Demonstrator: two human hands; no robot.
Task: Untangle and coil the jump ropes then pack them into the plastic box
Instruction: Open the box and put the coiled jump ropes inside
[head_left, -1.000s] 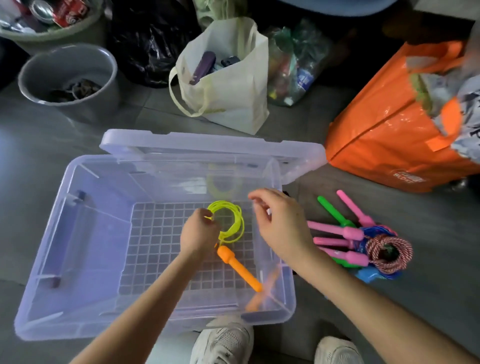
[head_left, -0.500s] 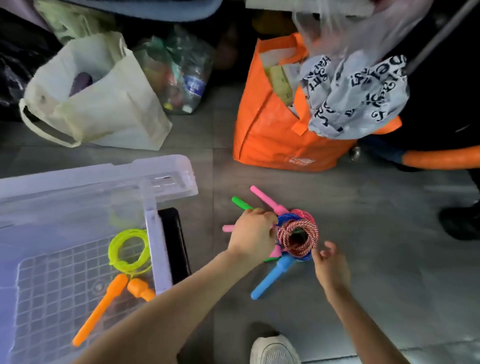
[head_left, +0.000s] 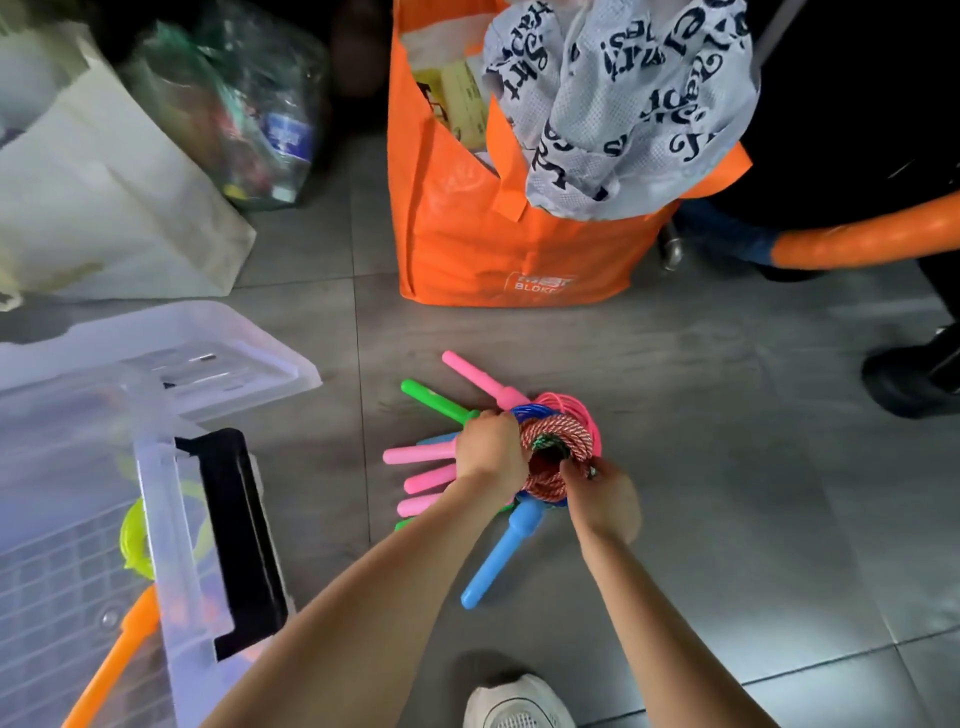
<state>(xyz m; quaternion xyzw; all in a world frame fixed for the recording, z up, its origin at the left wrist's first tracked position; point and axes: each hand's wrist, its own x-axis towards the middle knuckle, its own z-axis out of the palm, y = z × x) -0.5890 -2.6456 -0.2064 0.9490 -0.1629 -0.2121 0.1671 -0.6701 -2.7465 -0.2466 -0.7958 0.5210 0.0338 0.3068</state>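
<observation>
A pile of coiled jump ropes lies on the grey floor, topped by a red-and-white striped coil (head_left: 558, 434). Pink handles (head_left: 421, 454), a green handle (head_left: 436, 401) and a blue handle (head_left: 501, 553) stick out from it. My left hand (head_left: 491, 452) grips the left side of the striped coil. My right hand (head_left: 602, 499) pinches its lower right edge. The clear plastic box (head_left: 156, 499) stands at the left, with a yellow-green coiled rope (head_left: 132, 535) and its orange handle (head_left: 117, 660) inside.
An orange shopping bag (head_left: 493, 234) with a printed white bag on top stands just behind the ropes. A cream tote (head_left: 104, 208) and a clear bag of bottles (head_left: 249, 119) sit at the back left. My white shoe (head_left: 519, 704) is below. A dark shoe (head_left: 914, 379) is at the right.
My left hand let go of the yellow-green rope, which now lies in the box. Both hands moved right to the pile and closed on the striped coil. The view swung right.
</observation>
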